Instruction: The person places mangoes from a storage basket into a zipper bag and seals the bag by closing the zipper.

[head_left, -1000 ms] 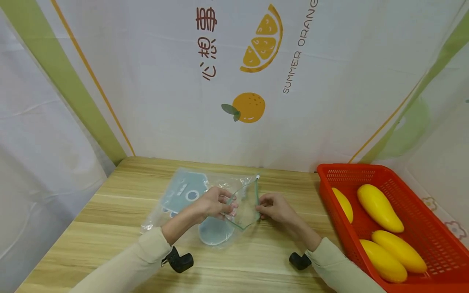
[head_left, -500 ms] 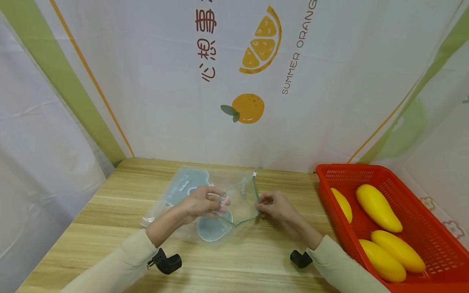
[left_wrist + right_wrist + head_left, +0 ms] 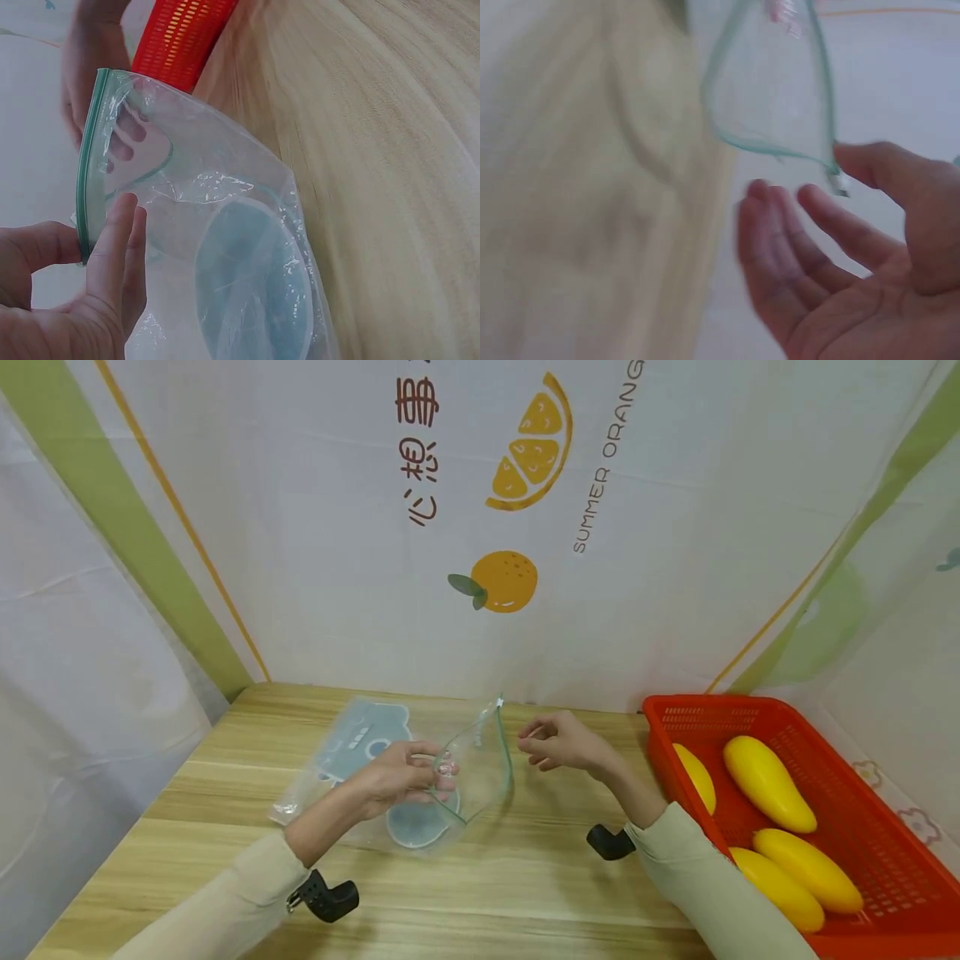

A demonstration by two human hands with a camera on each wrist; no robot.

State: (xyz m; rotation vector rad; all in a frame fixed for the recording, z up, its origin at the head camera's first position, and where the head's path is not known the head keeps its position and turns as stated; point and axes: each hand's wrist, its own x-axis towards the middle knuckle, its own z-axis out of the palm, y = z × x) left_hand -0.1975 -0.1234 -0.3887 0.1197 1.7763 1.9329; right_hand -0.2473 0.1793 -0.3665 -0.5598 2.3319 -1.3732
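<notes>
A clear zip bag (image 3: pixel 480 768) with a green-edged mouth and a pale blue printed design lies over the table, its mouth spread wide and raised. My left hand (image 3: pixel 397 777) pinches the near left edge of that mouth. In the left wrist view, the thumb and fingers of this hand (image 3: pixel 94 292) lie on either side of the green strip (image 3: pixel 88 165). My right hand (image 3: pixel 566 742) is apart from the bag, just right of its mouth, fingers loosely bent and holding nothing. The white slider (image 3: pixel 838 182) shows at the mouth's corner in the blurred right wrist view.
A red plastic basket (image 3: pixel 651 760) stands at the table's right side with several yellow mangoes (image 3: pixel 771 783) in it. A white printed curtain (image 3: pixel 337 568) hangs behind the wooden table (image 3: pixel 510 893). Black wrist mounts (image 3: pixel 330 897) jut out below both sleeves.
My right hand has let go of the bag's right edge and moved up and away from it. My left hand has drifted left with its edge, and the mouth has widened.
</notes>
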